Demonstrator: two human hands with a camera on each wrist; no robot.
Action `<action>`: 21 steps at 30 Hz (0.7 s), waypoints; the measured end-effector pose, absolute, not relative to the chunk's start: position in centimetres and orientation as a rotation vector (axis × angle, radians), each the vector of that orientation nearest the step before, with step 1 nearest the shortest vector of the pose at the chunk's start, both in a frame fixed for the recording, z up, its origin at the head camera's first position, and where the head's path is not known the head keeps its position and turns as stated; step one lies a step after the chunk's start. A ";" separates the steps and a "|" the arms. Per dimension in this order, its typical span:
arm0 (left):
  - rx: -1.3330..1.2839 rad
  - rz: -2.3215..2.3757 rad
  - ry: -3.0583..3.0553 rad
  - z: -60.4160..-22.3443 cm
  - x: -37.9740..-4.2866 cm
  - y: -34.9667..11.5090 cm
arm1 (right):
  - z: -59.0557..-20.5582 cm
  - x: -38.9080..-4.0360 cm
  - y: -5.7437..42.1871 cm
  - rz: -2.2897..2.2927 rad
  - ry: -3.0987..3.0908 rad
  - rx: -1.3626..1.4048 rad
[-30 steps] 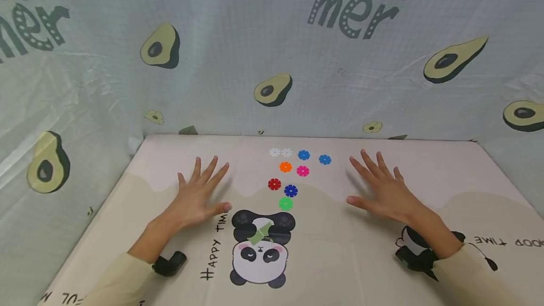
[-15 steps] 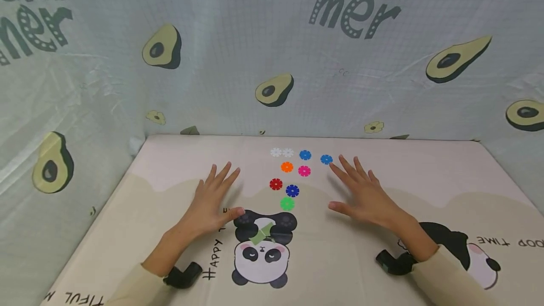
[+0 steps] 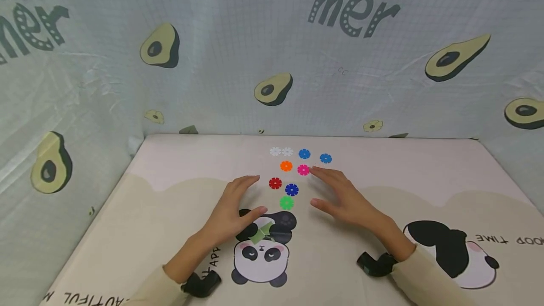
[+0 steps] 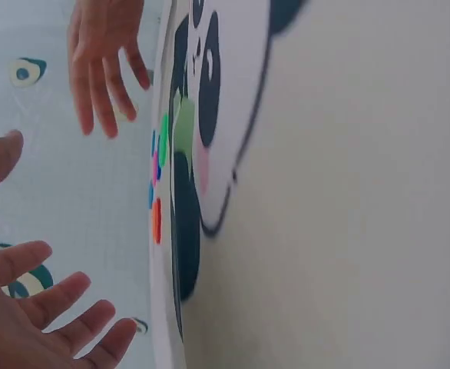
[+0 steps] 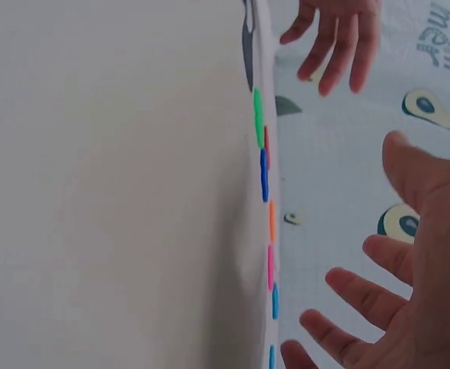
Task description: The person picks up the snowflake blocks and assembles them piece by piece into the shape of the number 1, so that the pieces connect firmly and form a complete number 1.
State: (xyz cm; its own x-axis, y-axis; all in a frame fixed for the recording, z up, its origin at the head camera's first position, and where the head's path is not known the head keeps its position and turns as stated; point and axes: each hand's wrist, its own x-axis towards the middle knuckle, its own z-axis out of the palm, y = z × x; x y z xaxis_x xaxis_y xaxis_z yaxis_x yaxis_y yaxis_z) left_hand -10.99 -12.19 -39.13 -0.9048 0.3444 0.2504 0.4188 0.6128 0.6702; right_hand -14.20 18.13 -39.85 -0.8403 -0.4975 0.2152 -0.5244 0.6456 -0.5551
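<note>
Several flat, notched plastic discs lie in a loose cluster on the table in the head view: a green disc (image 3: 286, 202), a dark blue disc (image 3: 292, 190), a red disc (image 3: 275, 183), a pink disc (image 3: 303, 170), an orange disc (image 3: 286, 166), two lighter blue ones and two white ones. To their left hovers my left hand (image 3: 231, 214), thumb and fingers spread apart and holding nothing. My right hand (image 3: 346, 197) hangs to the right of the cluster, also holding nothing; its fingertips appear close to the pink disc. In both wrist views the hands are above the tabletop.
The table cover (image 3: 331, 259) carries a printed panda (image 3: 261, 256) in front of the discs and a printed dog (image 3: 452, 249) at right. A hanging sheet (image 3: 212, 60) with avocado prints rises behind the table and along its sides. A black wrist strap shows on each arm.
Both hands have moved inward toward the discs, the left one rightward and the right one leftward. Their fingers, widely splayed before, are now closer together. The discs have stayed in place.
</note>
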 end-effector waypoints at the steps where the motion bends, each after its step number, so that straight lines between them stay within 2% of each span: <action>1: -0.647 -1.202 -2.727 -39.2 -11.0 -11.9 | -39.9 -14.2 17.8 1.016 -2.810 0.859; 7: -0.612 -1.352 -2.741 -39.5 -11.3 -10.4 | -40.4 -14.3 16.2 1.182 -2.783 0.864; 21: -0.669 -1.368 -2.721 -41.1 -12.1 -7.4 | -42.7 -14.8 14.1 1.092 -2.731 0.930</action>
